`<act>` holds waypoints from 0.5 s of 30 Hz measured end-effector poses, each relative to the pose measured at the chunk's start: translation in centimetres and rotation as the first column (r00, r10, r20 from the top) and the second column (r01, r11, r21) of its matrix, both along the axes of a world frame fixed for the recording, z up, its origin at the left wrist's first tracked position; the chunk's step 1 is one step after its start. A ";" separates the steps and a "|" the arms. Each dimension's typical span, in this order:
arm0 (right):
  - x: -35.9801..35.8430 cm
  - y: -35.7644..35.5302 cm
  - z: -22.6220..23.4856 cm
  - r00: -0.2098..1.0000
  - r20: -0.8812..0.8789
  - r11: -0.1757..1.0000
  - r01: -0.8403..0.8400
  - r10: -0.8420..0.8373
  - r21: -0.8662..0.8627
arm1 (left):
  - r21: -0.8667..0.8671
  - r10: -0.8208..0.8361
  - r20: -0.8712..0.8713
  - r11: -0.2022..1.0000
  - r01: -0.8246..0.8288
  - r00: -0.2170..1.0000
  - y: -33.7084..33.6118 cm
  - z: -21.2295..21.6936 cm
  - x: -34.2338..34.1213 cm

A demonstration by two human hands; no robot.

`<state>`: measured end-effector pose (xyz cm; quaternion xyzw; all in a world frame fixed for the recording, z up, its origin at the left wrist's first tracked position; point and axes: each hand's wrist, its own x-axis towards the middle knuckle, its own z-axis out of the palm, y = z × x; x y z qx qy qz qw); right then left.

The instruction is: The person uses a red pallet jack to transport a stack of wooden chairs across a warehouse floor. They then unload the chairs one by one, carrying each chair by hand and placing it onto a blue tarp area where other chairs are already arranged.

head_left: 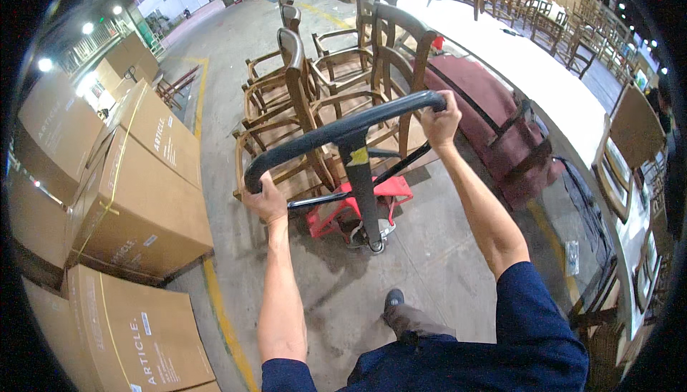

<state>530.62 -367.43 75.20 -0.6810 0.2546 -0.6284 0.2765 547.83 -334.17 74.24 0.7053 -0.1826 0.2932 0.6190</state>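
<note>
A pallet jack's black loop handle [343,131] spans the space in front of me. My left hand [266,200] is wrapped round its lower left end, and my right hand [441,119] grips the right end. The handle's dark shaft [368,213] runs down to the red base [325,213] on the floor. Just beyond the handle stand several brown wooden chairs [397,56] in rows, with open seat frames. Whether they rest on the jack's forks is hidden behind the handle and chair legs.
Large cardboard boxes [154,192] are stacked along my left, beside a yellow floor line [227,320]. On the right are a maroon cloth cover [486,120] and a long white-topped table [494,41]. More chairs [622,163] stand at the far right. Grey concrete floor [236,31] extends ahead.
</note>
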 end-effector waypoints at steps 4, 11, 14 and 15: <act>6.6 -3.1 -0.3 0.997 -0.060 0.999 -0.040 0.039 -0.007 | 0.027 0.052 -0.118 0.998 -0.049 0.992 -2.1 -1.2 6.2; 16.3 -8.4 -0.4 0.997 -0.055 0.998 -0.061 0.060 -0.010 | 0.025 0.123 0.000 0.992 -0.123 0.992 -8.4 -1.6 17.2; 21.0 -11.5 -0.2 0.999 -0.034 0.993 -0.034 0.031 -0.112 | -0.025 0.078 -0.016 0.997 -0.079 0.997 -11.0 -1.1 21.7; 22.3 -12.6 -0.3 0.999 -0.023 0.994 -0.034 0.032 -0.100 | -0.042 0.065 -0.068 0.997 -0.068 0.996 -12.4 -0.9 23.0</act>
